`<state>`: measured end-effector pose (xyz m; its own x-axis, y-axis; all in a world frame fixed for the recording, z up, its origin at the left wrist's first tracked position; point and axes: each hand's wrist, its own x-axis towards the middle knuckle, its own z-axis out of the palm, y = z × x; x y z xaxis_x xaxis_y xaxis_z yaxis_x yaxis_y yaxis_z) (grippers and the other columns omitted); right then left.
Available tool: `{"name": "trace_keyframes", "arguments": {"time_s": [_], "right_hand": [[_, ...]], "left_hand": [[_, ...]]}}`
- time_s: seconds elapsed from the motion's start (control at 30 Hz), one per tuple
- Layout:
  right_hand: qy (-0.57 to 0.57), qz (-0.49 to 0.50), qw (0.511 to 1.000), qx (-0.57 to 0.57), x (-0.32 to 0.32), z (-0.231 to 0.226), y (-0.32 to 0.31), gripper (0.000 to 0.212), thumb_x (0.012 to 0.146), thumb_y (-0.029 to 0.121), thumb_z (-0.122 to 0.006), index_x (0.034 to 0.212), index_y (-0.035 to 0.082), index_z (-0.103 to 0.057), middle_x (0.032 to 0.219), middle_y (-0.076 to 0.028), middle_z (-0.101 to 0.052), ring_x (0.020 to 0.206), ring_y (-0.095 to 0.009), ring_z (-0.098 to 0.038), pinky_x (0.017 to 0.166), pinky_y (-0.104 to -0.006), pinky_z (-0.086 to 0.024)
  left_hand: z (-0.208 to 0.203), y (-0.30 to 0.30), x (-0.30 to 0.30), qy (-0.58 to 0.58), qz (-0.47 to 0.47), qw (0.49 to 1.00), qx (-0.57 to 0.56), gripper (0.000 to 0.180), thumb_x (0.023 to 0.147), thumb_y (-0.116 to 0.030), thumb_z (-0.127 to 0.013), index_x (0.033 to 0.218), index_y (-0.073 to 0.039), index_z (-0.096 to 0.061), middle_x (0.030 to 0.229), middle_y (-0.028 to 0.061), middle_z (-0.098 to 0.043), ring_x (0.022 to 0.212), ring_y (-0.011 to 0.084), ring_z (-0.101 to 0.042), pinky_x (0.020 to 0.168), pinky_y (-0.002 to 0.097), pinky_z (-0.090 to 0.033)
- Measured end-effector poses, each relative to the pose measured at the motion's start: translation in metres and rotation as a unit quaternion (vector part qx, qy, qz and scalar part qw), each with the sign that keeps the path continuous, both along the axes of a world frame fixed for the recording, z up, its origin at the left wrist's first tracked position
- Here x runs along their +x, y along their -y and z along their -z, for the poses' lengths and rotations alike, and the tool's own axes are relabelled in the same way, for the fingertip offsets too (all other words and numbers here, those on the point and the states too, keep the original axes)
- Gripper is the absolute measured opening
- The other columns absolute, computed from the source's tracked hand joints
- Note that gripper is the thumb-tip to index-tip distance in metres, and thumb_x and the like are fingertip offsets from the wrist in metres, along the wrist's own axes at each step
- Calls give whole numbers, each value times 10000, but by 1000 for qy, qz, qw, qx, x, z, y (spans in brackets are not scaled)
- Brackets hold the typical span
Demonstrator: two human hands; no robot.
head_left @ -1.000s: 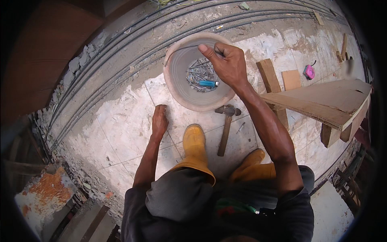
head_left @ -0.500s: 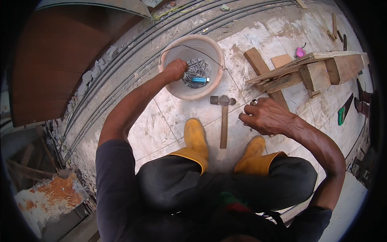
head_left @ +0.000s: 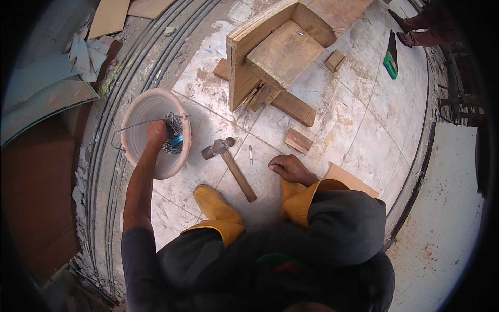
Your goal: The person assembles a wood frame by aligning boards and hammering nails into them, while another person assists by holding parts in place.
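Slim grey nails (head_left: 174, 124) lie jumbled in bucket (head_left: 141, 109); your left hand (head_left: 156, 134) dips inside, right hand (head_left: 292, 169) outside; both grips unclear.

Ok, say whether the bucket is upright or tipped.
Upright: the bucket opens upward, with nails lying at its bottom beside the left hand.
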<state>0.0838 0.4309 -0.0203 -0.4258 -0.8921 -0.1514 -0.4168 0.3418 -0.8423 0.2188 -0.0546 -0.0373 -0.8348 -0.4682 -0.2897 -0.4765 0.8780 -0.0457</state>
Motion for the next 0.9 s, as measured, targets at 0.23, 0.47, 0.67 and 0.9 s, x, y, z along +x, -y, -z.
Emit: {"name": "trace_keyframes", "arguments": {"time_s": [0.23,0.47,0.67,0.9], "right_hand": [[35,-42,998,11,-5,-8,5,190,898,266,-658,949,85,-681,812,-141,-674,753,-324,-655,673,-411,-503],[101,-27,994,-35,5,9,13,194,890,275,-666,937,88,-687,750,-134,-658,698,-323,-648,641,-422,-500],[16,-101,995,-9,24,22,19,275,917,343,-594,886,82,-674,795,-166,-667,775,-391,-640,702,-506,-485],[19,-62,998,-18,17,31,6,323,900,374,-604,903,60,-676,767,-163,-650,765,-381,-642,678,-498,-480]], "left_hand": [[-40,-11,25,-110,-23,994,-18,262,815,15,-533,1058,-11,-626,973,266,-669,875,448,-660,768,475,-541],[-215,-122,53,-310,-174,920,162,133,899,3,-625,1023,39,-595,814,139,-674,749,215,-687,704,294,-540],[-258,-204,-17,-243,65,908,334,96,894,24,-657,981,32,-616,953,108,-638,836,174,-687,710,269,-570],[-124,-276,-140,-393,55,871,290,103,848,-53,-691,937,-8,-668,851,148,-682,694,291,-664,609,341,-503]]}}
